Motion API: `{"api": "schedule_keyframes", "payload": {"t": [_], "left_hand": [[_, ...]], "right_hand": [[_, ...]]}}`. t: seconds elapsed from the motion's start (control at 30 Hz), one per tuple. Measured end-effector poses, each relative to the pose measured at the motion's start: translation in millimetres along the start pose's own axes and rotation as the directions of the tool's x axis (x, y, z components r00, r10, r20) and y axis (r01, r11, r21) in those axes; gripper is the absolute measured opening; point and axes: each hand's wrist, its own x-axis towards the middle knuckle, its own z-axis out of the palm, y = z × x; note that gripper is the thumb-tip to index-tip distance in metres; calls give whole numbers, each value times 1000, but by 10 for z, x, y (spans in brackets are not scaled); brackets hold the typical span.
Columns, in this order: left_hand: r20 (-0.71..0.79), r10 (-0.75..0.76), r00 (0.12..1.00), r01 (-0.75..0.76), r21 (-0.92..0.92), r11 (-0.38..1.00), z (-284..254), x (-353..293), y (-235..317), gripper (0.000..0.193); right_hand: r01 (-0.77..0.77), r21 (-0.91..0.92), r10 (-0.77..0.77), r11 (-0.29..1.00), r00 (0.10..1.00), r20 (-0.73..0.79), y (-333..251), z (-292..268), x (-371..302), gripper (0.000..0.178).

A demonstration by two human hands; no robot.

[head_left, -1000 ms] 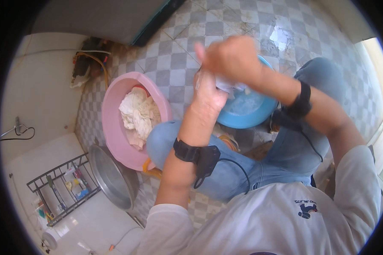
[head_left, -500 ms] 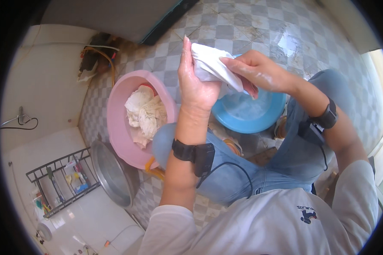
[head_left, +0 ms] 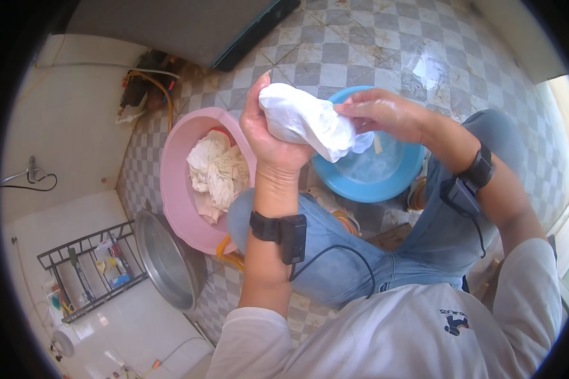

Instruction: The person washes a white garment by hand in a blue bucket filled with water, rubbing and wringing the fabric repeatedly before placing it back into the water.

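A wet white cloth (head_left: 300, 120) is bunched between my hands, raised over the left rim of a blue basin (head_left: 354, 191). My left hand (head_left: 273, 142) supports its left end, the palm beneath it and the thumb side upright along it; some fingers are hidden by the fabric. At the cloth's right end my right hand (head_left: 389, 114) pinches the fabric between thumb and fingers. Suds cling to the right hand. Cloudy, soapy water (head_left: 373, 164) fills the basin, and a small pale piece (head_left: 378, 144) shows there.
To the left stands a pink tub (head_left: 176, 129) holding rumpled cream-coloured laundry (head_left: 218, 170). A metal basin (head_left: 146, 246) leans by the wall near a black rack (head_left: 95, 306). A yellow hose (head_left: 229, 256) lies beside the pink tub. The checkered tile floor (head_left: 335, 44) is partly wet.
Both hands have come lower, the left one also shifting left. The cloth has gone from a flatter fold to a fuller bunch lying across the left palm.
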Motion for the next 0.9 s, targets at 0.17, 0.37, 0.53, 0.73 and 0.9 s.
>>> {"api": "schedule_keyframes", "payload": {"t": [0.17,0.37,0.53,0.73,0.9], "left_hand": [[4,77,997,-77,69,995,11,-68,39,28],[67,33,997,-36,55,998,-131,-62,102,28],[-56,93,994,-66,377,924,68,9,201,36],[-179,358,916,-29,862,505,34,50,274,31],[-174,242,954,-68,663,746,-39,118,254,47]], "right_hand": [[-76,307,141,949,970,-198,-92,-166,65,40],[-209,137,201,968,977,69,109,-15,-55,52],[-45,-629,113,776,991,68,21,-292,-138,50],[-64,-794,-317,605,895,-315,-366,-458,-191,35],[396,-593,-698,701,552,-456,-321,-668,-72,19]]}}
